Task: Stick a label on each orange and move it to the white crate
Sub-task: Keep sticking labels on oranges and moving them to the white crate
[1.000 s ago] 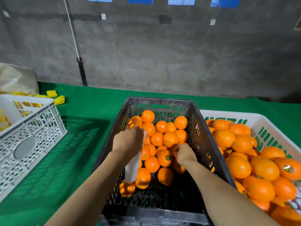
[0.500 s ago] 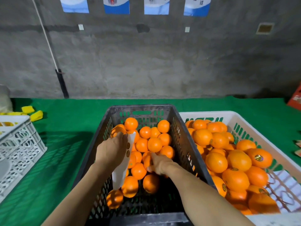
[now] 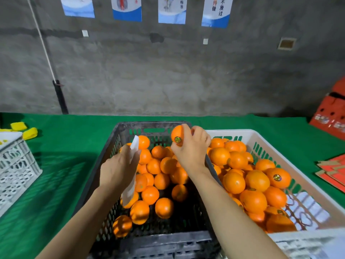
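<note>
The right hand [image 3: 192,146] grips a labelled orange [image 3: 177,136] above the black crate [image 3: 149,238]; the left hand [image 3: 119,167] holds a label strip [image 3: 131,184]. The white crate [image 3: 233,132] at three o'clock is heaped, so a dropped orange may roll out.

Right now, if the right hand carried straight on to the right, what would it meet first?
Probably the oranges piled in the white crate; the right hand holds a labelled orange beside its rim.

Grey concrete wall [image 3: 168,75] behind green-covered table [image 3: 74,131].
Four blue-white posters [image 3: 127,8] along the wall's top, white cord [image 3: 43,43] running down to a black post [image 3: 60,98] at left, red cartons [image 3: 332,116] at right.
</note>
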Available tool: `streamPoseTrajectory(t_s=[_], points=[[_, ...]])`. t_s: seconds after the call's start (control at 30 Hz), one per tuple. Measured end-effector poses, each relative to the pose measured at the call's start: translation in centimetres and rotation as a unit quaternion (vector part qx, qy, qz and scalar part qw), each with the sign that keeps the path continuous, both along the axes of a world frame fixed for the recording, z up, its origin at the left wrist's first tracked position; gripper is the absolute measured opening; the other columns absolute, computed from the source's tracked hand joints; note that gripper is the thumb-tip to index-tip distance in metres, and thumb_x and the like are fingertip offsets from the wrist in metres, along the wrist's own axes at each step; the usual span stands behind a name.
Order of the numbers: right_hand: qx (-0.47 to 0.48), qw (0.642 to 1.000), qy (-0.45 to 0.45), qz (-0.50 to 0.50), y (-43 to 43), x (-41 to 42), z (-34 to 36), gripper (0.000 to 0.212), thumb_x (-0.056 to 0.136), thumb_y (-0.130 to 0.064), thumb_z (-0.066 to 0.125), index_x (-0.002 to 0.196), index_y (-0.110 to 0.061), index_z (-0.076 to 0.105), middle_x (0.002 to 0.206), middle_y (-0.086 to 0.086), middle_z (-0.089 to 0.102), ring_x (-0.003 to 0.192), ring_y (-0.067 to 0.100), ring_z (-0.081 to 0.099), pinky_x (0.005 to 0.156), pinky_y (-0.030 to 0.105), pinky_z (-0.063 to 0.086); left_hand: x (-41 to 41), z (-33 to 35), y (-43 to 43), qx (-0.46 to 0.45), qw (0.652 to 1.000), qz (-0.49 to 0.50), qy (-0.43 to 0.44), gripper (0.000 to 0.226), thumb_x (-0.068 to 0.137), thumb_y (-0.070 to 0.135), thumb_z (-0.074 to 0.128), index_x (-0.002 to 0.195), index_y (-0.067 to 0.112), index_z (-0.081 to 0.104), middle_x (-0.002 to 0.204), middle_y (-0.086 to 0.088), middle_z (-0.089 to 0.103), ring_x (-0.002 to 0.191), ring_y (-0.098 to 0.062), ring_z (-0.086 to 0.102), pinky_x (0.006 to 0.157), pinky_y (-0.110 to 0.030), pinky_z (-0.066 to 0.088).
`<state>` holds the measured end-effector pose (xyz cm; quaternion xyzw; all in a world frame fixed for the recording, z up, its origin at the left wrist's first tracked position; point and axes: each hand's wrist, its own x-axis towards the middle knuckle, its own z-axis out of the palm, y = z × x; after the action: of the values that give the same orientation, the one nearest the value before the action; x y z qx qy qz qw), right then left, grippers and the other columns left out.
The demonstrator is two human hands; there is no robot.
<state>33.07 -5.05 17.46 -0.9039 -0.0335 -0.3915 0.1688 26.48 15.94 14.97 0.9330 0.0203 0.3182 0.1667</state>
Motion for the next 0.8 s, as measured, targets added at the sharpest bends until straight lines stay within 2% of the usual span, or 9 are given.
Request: streamPoseTrajectory(t_s=[0.1, 0.2, 0.33, 0.47, 0.6, 0.63, 0.7, 0.73, 0.8], points=[[0.096, 0.993, -0.015, -0.061, -1.8, -0.1, 0.2, 0.063, 0.069, -0.038, 0.077, 0.123, -0.011, 0.059, 0.115, 0.015, 0.054, 0.112, 0.035, 0.049, 0.097, 0.049, 0.037, -0.1, 0.4, -0.3, 0.010, 1.000, -0.008, -0.013, 0.032, 0.099, 0.042, 0.052, 0.082, 0.017, 0.039, 0.063, -0.015, 0.063, 0.054, -0.042, 0.061, 0.048, -0.035, 0.041], [0.156, 0.979, 0.026, -0.126, -3.2, 0.0, -0.3, 0.063, 0.072, -0.030, 0.078, 0.123, -0.001, 0.056, 0.126, 0.018, 0.053, 0.121, 0.037, 0.049, 0.099, 0.049, 0.040, -0.2, 0.8, -0.9, 0.023, 1.000, -0.011, -0.008, 0.031, 0.097, 0.038, 0.057, 0.082, 0.014, 0.043, 0.055, -0.011, 0.056, 0.046, -0.038, 0.055, 0.044, -0.035, 0.042], [0.197, 0.958, 0.090, -0.189, -3.2, 0.5, -0.5, 0.064, 0.081, -0.027, 0.072, 0.134, -0.004, 0.046, 0.140, 0.016, 0.047, 0.133, 0.034, 0.039, 0.106, 0.051, 0.030, 0.0, 0.8, -1.3, 0.037, 0.999, -0.010, 0.002, 0.035, 0.097, 0.040, 0.055, 0.077, 0.020, 0.034, 0.049, 0.002, 0.040, 0.039, -0.025, 0.033, 0.042, -0.024, 0.021], [0.178, 0.960, 0.085, -0.196, -3.0, 0.0, -0.7, 0.071, 0.083, -0.017, 0.071, 0.145, -0.007, 0.037, 0.153, 0.019, 0.032, 0.145, 0.037, 0.021, 0.113, 0.058, 0.017, 0.2, 0.4, -1.2, 0.036, 0.999, -0.008, 0.014, 0.028, 0.099, 0.043, 0.050, 0.085, 0.019, 0.046, 0.054, -0.005, 0.053, 0.043, -0.026, 0.040, 0.043, -0.026, 0.025], [0.035, 0.998, 0.041, -0.044, -0.9, -1.5, -1.2, 0.061, 0.079, -0.015, 0.067, 0.137, -0.009, 0.049, 0.145, 0.016, 0.042, 0.139, 0.036, 0.033, 0.110, 0.054, 0.028, 0.4, 0.4, -1.5, 0.033, 0.998, -0.014, 0.047, 0.039, 0.103, 0.044, 0.037, 0.070, 0.024, 0.040, 0.049, 0.003, 0.042, 0.042, -0.021, 0.045, 0.043, -0.026, 0.027], [0.004, 0.999, 0.036, 0.017, -0.1, -1.7, -1.3, 0.056, 0.080, -0.014, 0.066, 0.135, -0.010, 0.053, 0.141, 0.015, 0.047, 0.135, 0.035, 0.039, 0.108, 0.052, 0.034, 0.5, 0.5, -1.8, -0.008, 0.998, -0.022, 0.058, 0.043, 0.103, 0.046, 0.032, 0.066, 0.025, 0.036, 0.048, 0.003, 0.039, 0.042, -0.017, 0.043, 0.043, -0.026, 0.024], [-0.007, 0.993, 0.022, 0.120, 1.5, -2.1, -1.2, 0.041, 0.088, -0.017, 0.060, 0.128, -0.011, 0.060, 0.131, 0.010, 0.057, 0.125, 0.030, 0.049, 0.103, 0.048, 0.042, 0.6, 0.4, -2.1, -0.170, 0.981, -0.066, 0.067, 0.049, 0.103, 0.051, 0.029, 0.063, 0.022, 0.029, 0.047, 0.005, 0.034, 0.043, -0.010, 0.034, 0.045, -0.028, 0.021], [0.012, 0.988, 0.013, 0.155, 2.2, -2.2, -1.1, 0.034, 0.093, -0.022, 0.054, 0.125, -0.013, 0.063, 0.126, 0.006, 0.060, 0.121, 0.026, 0.051, 0.102, 0.044, 0.044, 0.5, 0.3, -2.2, -0.264, 0.957, -0.098, 0.073, 0.051, 0.101, 0.055, 0.030, 0.064, 0.020, 0.030, 0.048, 0.006, 0.034, 0.045, -0.007, 0.032, 0.045, -0.026, 0.023], [0.046, 0.976, 0.015, 0.212, 3.4, -2.3, -0.8, 0.036, 0.099, -0.038, 0.044, 0.122, -0.018, 0.063, 0.122, -0.001, 0.062, 0.118, 0.017, 0.051, 0.102, 0.036, 0.042, 0.4, 0.4, -2.1, -0.394, 0.901, -0.156, 0.090, 0.057, 0.097, 0.060, 0.032, 0.069, 0.012, 0.044, 0.057, 0.007, 0.044, 0.057, -0.006, 0.045, 0.053, -0.021, 0.034]])
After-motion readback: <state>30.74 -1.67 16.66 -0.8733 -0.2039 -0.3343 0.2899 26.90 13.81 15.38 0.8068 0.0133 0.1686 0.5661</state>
